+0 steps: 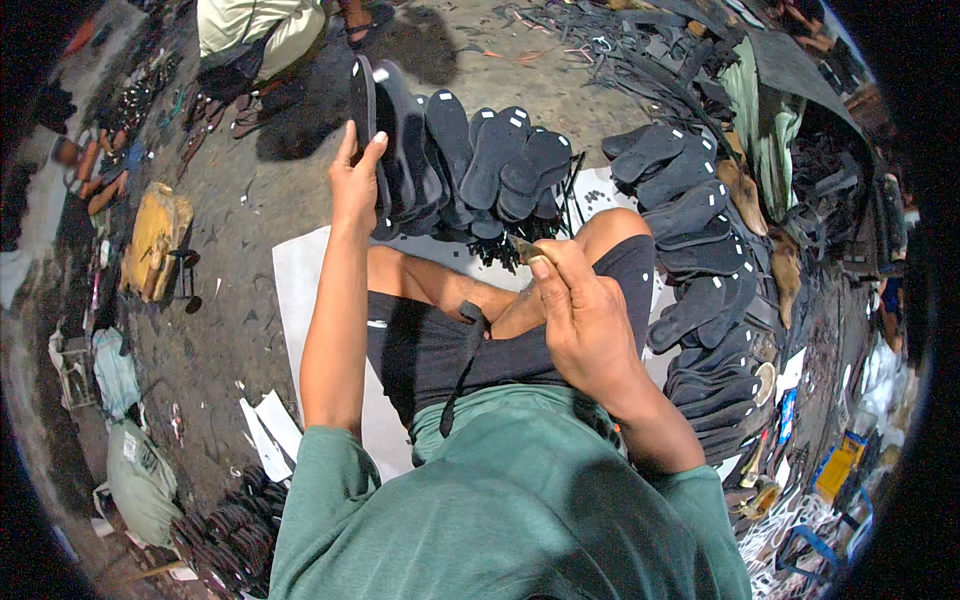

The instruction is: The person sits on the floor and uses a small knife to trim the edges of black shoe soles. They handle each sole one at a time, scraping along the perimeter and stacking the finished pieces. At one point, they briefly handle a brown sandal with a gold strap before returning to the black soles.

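Left of the other soles, your left hand pinches an upright black sole rising beyond it; your right hand pinches a small blade-like piece

Dirt-stained floor around me. To my left, a worn yellow block; farther back toward my side, a pale blue bag and, near it, a bulging grey-green sack. White paper pieces lie closer in. Ahead of me, a person in pale clothing, only partly in view. Ahead right, tangled dark scraps, then crumpled green cloth. Lower right, white cords heaped near a yellow-and-blue packet.
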A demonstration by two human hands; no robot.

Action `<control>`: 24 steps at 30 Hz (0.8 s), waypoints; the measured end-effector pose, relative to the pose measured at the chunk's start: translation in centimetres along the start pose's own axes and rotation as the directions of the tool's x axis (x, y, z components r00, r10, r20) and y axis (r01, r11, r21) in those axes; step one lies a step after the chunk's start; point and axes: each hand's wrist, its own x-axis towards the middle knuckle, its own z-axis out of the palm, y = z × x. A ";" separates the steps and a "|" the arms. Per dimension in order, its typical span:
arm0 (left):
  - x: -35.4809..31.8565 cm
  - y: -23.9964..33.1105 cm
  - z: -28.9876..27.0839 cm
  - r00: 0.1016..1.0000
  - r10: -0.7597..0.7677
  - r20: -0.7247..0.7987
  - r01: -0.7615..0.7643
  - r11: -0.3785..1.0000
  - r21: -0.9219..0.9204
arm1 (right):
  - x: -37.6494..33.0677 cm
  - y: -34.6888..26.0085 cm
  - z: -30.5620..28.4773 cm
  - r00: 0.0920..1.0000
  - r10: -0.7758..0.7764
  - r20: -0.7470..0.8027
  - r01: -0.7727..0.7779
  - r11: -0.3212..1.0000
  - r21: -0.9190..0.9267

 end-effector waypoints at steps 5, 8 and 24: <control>-2.9 0.7 -0.5 0.990 0.001 -0.143 -0.023 0.989 -0.146 | -0.4 0.1 -0.4 0.998 0.034 0.046 -0.035 0.999 0.013; -7.0 2.1 -0.3 0.985 0.031 0.168 0.090 0.742 -0.664 | 0.0 0.1 0.9 0.993 -0.039 0.116 0.041 0.999 -0.020; -15.8 5.9 5.9 0.903 0.331 0.274 -0.152 0.842 -0.519 | 0.7 -3.0 1.4 0.964 -0.076 0.253 0.094 0.994 -0.058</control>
